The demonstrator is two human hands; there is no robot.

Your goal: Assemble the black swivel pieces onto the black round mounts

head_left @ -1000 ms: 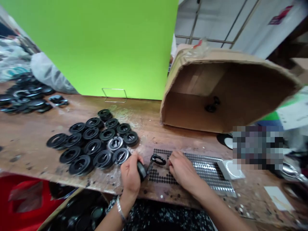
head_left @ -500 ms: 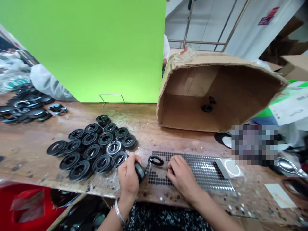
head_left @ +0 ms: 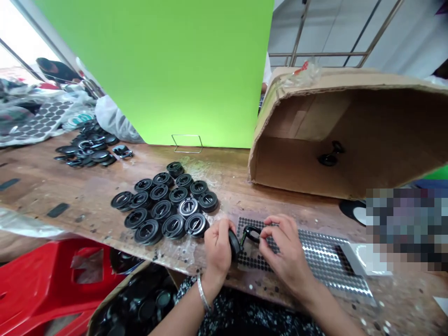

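Observation:
My left hand (head_left: 219, 247) is closed around the round base of a black part (head_left: 234, 245), whose arm and ring stick out to the right. At that ring (head_left: 252, 233) are the fingertips of my right hand (head_left: 283, 245), bent and pinched together; whether they grip it or something small is hidden. Under both hands' right side lies a sheet of small black dots (head_left: 322, 256). Several round black discs (head_left: 173, 226) stand in a group left of my left hand.
A cardboard box (head_left: 297, 177) lies open toward me at the back right, a black part inside. Behind the table (head_left: 94, 210) stands a green panel (head_left: 168, 70). Black parts (head_left: 87, 149) are piled at the left, a red stool (head_left: 42, 280) below. A person (head_left: 56, 70) is far left.
The view has turned to the left, so things appear further right. My right hand has come up to the ring of the black part, which my left hand still holds.

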